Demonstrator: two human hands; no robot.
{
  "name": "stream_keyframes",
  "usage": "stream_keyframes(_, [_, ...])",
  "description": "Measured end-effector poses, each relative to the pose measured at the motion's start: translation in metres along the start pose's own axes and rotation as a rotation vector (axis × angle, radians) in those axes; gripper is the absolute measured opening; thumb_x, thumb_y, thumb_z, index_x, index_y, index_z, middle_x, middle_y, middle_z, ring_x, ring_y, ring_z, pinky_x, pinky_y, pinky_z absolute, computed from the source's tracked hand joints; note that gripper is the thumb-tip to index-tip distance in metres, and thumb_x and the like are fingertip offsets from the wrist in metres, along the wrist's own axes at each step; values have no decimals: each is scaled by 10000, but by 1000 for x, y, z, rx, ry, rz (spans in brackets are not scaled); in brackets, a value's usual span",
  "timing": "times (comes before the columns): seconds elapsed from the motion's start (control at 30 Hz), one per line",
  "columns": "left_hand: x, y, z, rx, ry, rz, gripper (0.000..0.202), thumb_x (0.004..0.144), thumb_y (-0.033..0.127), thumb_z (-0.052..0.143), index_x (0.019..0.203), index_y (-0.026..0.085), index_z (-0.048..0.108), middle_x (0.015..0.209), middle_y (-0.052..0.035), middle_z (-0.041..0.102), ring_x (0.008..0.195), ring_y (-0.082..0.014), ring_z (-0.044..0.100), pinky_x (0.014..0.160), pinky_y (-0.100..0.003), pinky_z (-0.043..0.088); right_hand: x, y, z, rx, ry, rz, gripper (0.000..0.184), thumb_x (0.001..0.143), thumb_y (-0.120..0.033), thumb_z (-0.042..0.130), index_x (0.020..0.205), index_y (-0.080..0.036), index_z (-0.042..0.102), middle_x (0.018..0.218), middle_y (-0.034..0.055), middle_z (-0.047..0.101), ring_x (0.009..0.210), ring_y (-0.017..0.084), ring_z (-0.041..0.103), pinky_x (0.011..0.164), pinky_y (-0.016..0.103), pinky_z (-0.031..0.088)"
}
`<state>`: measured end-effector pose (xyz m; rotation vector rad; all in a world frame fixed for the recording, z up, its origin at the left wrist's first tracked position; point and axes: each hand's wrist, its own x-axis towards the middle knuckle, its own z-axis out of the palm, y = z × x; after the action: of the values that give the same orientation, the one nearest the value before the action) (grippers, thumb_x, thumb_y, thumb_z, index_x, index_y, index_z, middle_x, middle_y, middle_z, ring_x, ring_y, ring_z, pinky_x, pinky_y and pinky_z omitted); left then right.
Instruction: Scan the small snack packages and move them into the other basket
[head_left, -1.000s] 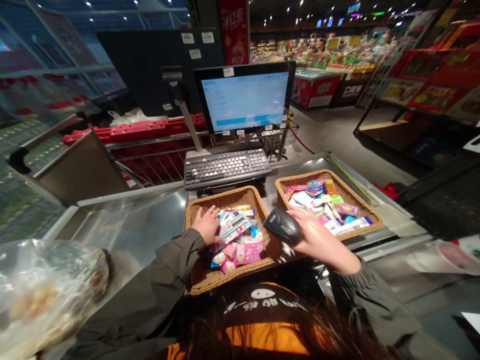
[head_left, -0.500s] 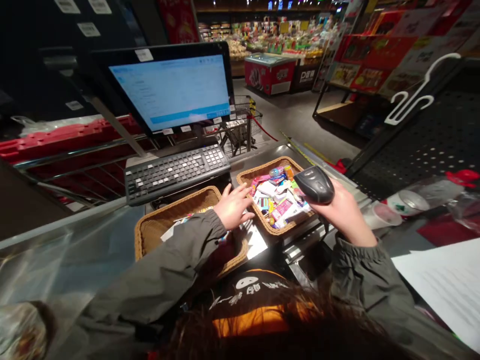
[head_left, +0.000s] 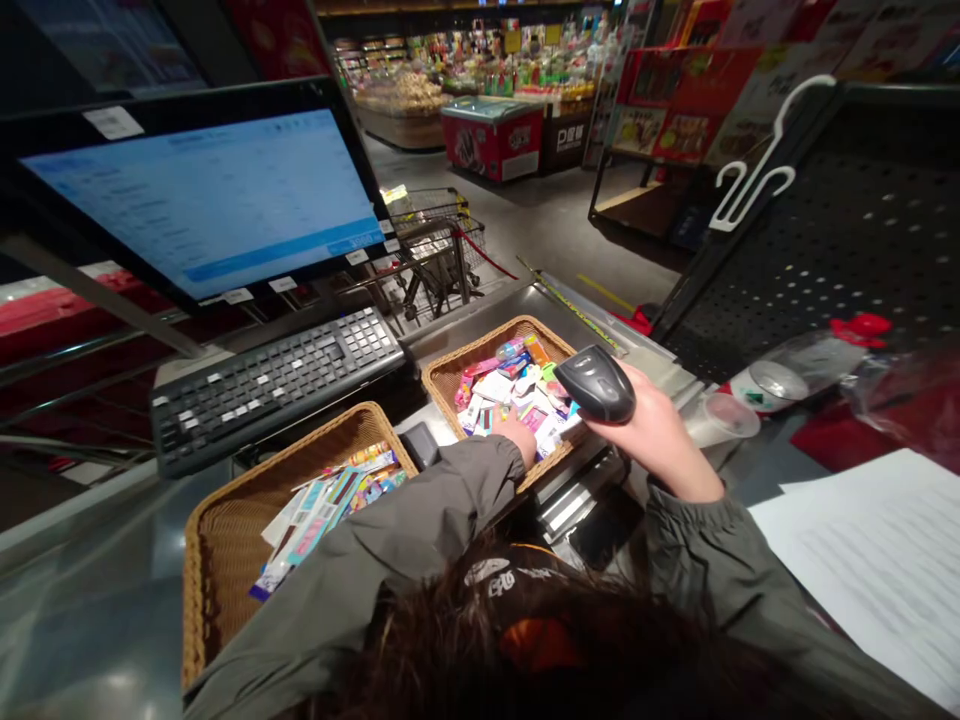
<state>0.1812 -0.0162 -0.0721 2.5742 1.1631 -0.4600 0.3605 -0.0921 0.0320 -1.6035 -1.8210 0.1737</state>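
In my right hand (head_left: 656, 430) is a black handheld barcode scanner (head_left: 598, 383), with my fingers wrapped round its handle. The scanner's head hangs over the right edge of a wicker basket (head_left: 442, 375) full of small colourful packets (head_left: 491, 388). My left hand (head_left: 516, 432) reaches down over the near rim of that basket and touches the packets; its fingertips are partly hidden among them, so their grip is unclear. Under my left sleeve stands a second, larger wicker basket (head_left: 196, 590), which holds several flat packets (head_left: 322, 515) in its right part.
A keyboard (head_left: 277, 385) and a monitor (head_left: 217, 200) stand at the left, behind the larger basket. To the right are a plastic cup (head_left: 724, 418), a clear bottle with a red cap (head_left: 814, 355) and printed sheets (head_left: 862, 550). A black perforated panel (head_left: 810, 250) bounds the far right.
My left hand has moved from between the baskets into the right basket. More of the left basket's packets now show. The camera view has shifted; the scanner stays in my right hand.
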Motion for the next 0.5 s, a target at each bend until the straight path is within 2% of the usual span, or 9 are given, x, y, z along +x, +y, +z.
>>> stream_keyframes(0.07, [4,2,1,16,5,-14,220,808,211,645,992,166,757,1260,-180,674,1416,-393,374,1187,-679,87,2,2,1,11,-5,11,557,754,-395,714,1257,-172,625,1295,153,653,1294,375,549,1087,560,439])
stream_keyframes(0.17, [5,1,3,27,16,-35,262,867,190,546,1024,154,753,1266,-178,671,1427,-376,362,1204,-648,46,6,3,2,32,-18,38,567,746,-385,726,1267,-188,620,1317,148,642,1305,378,539,1100,576,421])
stream_keyframes(0.23, [5,0,7,17,12,-48,301,841,278,616,1083,147,738,1347,-194,616,1433,-406,335,1196,-657,60,8,2,3,47,-18,49,575,744,-384,727,1273,-187,617,1337,156,631,1314,385,530,1106,592,407])
stream_keyframes(0.3, [6,0,12,-6,-6,-66,440,800,382,678,1168,143,706,1442,-213,530,1440,-424,317,1186,-664,100,10,-1,5,60,-13,47,587,746,-393,726,1280,-178,612,1349,168,621,1319,393,524,1108,608,397])
stream_keyframes(0.37, [8,1,17,-33,-24,-99,489,814,392,661,1229,135,673,1469,-234,491,1428,-415,351,1178,-663,142,12,-4,7,70,-15,34,607,750,-401,726,1298,-172,600,1360,171,613,1322,395,520,1111,616,389])
stream_keyframes(0.43, [10,2,20,-55,-29,-132,436,842,324,619,1234,140,670,1421,-234,541,1386,-396,426,1174,-655,168,13,-8,9,75,-24,19,630,753,-397,729,1325,-177,582,1374,165,606,1326,391,515,1115,614,385])
stream_keyframes(0.5, [10,0,19,-70,-24,-136,347,837,271,611,1149,161,715,1307,-204,639,1323,-382,500,1177,-646,171,13,-12,9,69,-30,8,645,756,-387,730,1347,-187,567,1384,155,601,1331,383,511,1115,603,390])
